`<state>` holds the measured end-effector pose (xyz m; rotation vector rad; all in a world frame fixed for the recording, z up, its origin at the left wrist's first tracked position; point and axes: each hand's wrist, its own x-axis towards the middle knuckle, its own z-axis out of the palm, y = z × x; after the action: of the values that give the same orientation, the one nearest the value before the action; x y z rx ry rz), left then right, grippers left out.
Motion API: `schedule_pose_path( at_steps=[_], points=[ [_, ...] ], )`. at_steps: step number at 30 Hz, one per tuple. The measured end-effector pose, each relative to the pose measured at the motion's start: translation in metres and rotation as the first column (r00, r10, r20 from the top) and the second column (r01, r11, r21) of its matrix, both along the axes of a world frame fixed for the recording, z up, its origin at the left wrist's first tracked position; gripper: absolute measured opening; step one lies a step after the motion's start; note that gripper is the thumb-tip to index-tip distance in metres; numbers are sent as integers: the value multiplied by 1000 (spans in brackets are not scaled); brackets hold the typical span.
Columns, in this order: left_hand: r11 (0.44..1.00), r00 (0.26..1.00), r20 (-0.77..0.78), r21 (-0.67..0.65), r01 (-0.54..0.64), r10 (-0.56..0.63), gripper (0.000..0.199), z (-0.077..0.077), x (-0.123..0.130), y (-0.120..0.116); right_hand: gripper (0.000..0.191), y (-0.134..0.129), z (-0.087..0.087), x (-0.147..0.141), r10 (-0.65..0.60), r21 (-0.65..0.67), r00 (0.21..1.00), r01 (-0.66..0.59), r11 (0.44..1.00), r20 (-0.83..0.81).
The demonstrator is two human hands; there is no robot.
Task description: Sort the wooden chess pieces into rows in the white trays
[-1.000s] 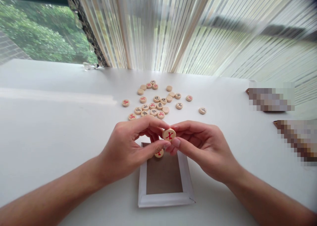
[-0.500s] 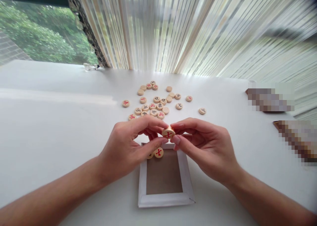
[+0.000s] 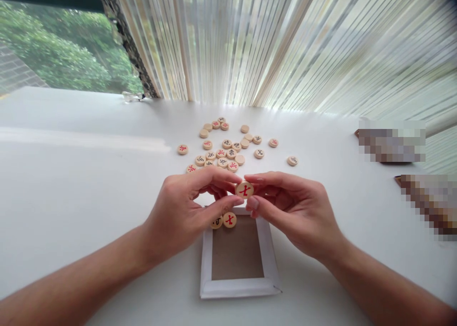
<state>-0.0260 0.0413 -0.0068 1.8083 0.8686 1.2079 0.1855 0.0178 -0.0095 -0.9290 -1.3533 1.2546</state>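
Observation:
Between the fingertips of both hands is a round wooden piece [image 3: 244,190] with a red character facing me. My left hand [image 3: 200,202] pinches its left side, and my right hand [image 3: 291,209] grips its right side. Below them lies a shallow tray [image 3: 268,250] with a white rim and a brown bottom. In its upper left corner sit a red-marked piece [image 3: 229,220] and a black-marked piece [image 3: 216,221], side by side; my left thumb partly covers the black-marked one.
Several wooden pieces [image 3: 231,153], some red-marked, some black-marked, some plain, are scattered on the white table [image 3: 89,183] beyond my hands. Two blurred brown-edged objects stand at the right. A striped curtain [image 3: 214,45] and a window border the table's far edge.
The held piece has turned so its red character faces me more fully. Both hands stay nearly in place, and more of the black-marked piece in the tray shows.

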Motion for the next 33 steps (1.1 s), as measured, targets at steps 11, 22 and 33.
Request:
schedule_pose_path(
  at_steps=[11,22,33],
  points=[
    [999,1000,-24,41,8,-7,25,5,0,0,35,3,3,-1,8,-123,997,-18,992,-80],
    [993,998,-13,-99,63,-65,26,4,-1,1,32,2,4,-2,0,-111,998,-8,994,-67],
    [979,993,-7,-172,112,-115,26,2,-1,2,22,4,11,-4,-37,-106,998,30,994,-60]
  ],
)
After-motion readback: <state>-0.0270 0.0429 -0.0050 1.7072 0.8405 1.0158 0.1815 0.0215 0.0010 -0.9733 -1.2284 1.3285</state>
